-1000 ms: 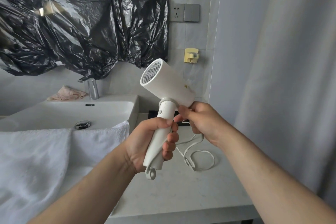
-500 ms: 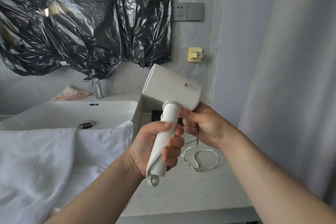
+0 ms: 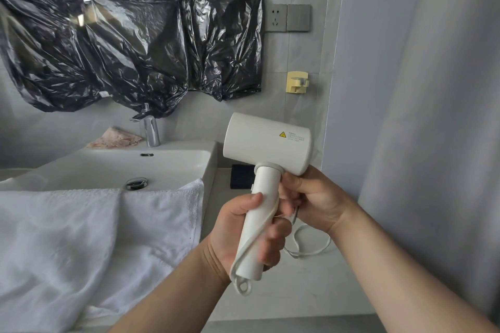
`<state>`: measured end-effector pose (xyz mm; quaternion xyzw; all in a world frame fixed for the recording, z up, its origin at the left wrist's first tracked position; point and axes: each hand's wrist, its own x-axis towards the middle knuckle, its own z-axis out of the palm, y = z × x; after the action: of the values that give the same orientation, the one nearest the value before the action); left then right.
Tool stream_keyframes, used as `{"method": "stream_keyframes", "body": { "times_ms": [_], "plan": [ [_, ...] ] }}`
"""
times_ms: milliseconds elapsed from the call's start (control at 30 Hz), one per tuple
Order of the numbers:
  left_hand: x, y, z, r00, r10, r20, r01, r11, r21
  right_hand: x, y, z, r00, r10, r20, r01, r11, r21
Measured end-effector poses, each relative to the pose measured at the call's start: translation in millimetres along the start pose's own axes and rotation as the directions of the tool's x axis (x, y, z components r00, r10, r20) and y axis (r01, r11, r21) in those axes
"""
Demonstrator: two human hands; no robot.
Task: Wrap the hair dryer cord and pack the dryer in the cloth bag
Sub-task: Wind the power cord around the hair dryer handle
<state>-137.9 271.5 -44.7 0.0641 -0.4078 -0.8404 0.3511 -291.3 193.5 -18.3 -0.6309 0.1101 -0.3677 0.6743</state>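
The left hand (image 3: 249, 232) is wrapped around the handle of the white dryer (image 3: 266, 143), thumb on the near side and fingers curled round the far side, holding it upright above the counter (image 3: 311, 292). The barrel lies level across the top, with a small yellow warning label on its side. The right hand (image 3: 313, 197) sits just behind the handle, touching it below the barrel, fingers closed on the white cord (image 3: 311, 249) (the pinch itself is mostly hidden by the handle). One strand of cord runs down the handle's front from under the left fingers to the hanging loop at its base. The rest trails from the right hand in a slack loop onto the counter. To the left are a sink (image 3: 113, 167) and a white towel (image 3: 81, 238) draped over its near edge. No cloth bag can be made out.
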Motion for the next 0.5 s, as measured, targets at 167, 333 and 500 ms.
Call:
{"method": "stream_keyframes", "body": {
  "times_ms": [167,333,500],
  "plan": [
    [-9,14,16,0.88,0.123,-0.458,0.043,0.941,0.337,-2,-10,-7,0.989,-0.064,-0.136,0.064,0.998,-0.001],
    [0,22,38,0.571,0.594,-0.567,0.258,0.526,0.811,2,-15,0,0.914,-0.154,-0.374,0.107,0.984,-0.144],
    [8,11,33,0.57,0.738,-0.362,0.651,-0.137,0.746,8,-15,15,0.815,-0.267,-0.514,0.136,0.951,-0.279]
  ]
}}
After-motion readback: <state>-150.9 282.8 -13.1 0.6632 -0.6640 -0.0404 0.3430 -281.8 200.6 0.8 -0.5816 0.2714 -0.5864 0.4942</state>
